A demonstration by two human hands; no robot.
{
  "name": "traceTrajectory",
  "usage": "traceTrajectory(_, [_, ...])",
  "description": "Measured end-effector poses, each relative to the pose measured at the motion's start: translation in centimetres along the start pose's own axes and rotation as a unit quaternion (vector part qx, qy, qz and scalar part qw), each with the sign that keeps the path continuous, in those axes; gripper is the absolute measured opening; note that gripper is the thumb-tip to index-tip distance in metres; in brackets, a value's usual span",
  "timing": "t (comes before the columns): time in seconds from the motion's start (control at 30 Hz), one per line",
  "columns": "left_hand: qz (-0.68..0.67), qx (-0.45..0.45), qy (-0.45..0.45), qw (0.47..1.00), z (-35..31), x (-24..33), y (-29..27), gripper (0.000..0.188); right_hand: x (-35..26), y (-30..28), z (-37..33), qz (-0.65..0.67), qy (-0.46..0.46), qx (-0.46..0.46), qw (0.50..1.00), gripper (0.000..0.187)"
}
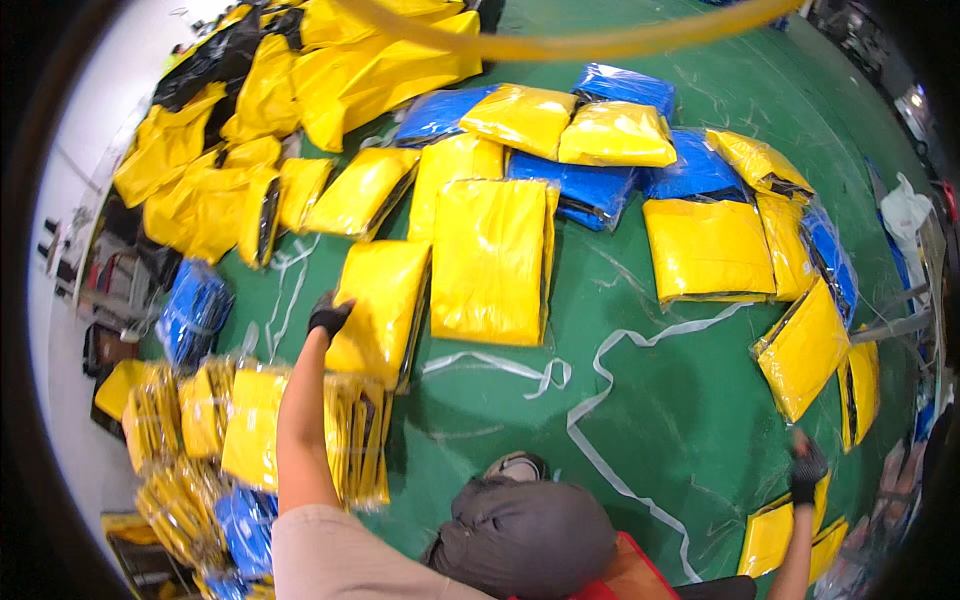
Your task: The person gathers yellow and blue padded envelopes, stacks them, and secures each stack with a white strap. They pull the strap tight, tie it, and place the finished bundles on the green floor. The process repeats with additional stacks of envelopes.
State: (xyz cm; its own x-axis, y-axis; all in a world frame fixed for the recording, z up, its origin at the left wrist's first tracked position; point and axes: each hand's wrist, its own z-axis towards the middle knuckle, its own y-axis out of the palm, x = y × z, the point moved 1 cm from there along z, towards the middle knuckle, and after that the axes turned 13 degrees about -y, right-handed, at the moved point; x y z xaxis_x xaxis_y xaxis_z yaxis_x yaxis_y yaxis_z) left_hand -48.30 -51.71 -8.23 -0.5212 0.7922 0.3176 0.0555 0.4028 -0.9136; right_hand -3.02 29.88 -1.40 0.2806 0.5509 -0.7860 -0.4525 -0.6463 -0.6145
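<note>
My left hand, in a dark fingerless glove, grips the left edge of a yellow folded package in clear plastic. The thumb lies over its top face; the other fingers are partly hidden. Right beside it is a larger yellow package with a dark side edge. At the lower right, my right hand, also gloved, reaches out with extended fingers and nothing visible in them. Its fingertips are close to the lower corner of a tilted yellow package. Below that hand are more yellow packages.
Blue and yellow packages lie in an arc across the green floor. Loose yellow sheets are heaped at the far left. Bundled yellow packages stand near my left arm. A white strap trails over the floor.
</note>
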Motion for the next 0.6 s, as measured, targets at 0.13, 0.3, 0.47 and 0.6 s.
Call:
traceTrajectory(0.13, [-0.023, -0.072, 0.006, 0.997, 6.1, -7.3, 3.8, 0.093, -15.5, 29.1, 13.5, -0.079, -0.091, -0.249, 0.961, 0.051])
traceTrajectory(0.3, [0.069, -0.062, -0.106, 0.990, 13.1, -13.3, 5.4, 0.067, -20.7, 51.4, 16.0, 0.432, 0.020, -0.273, 0.860, 0.076])
traceTrajectory(0.47, [0.112, 0.056, 0.291, 0.948, -0.2, 3.0, 6.4, 0.048, -22.0, 52.7, 11.3, 0.359, 0.069, -0.090, 0.926, 0.052])
traceTrajectory(0.6, [-0.198, -0.111, 0.354, 0.907, -7.5, 14.2, 11.2, 0.018, -20.3, 36.2, 6.2, 0.463, 0.103, 0.005, 0.880, 0.018])
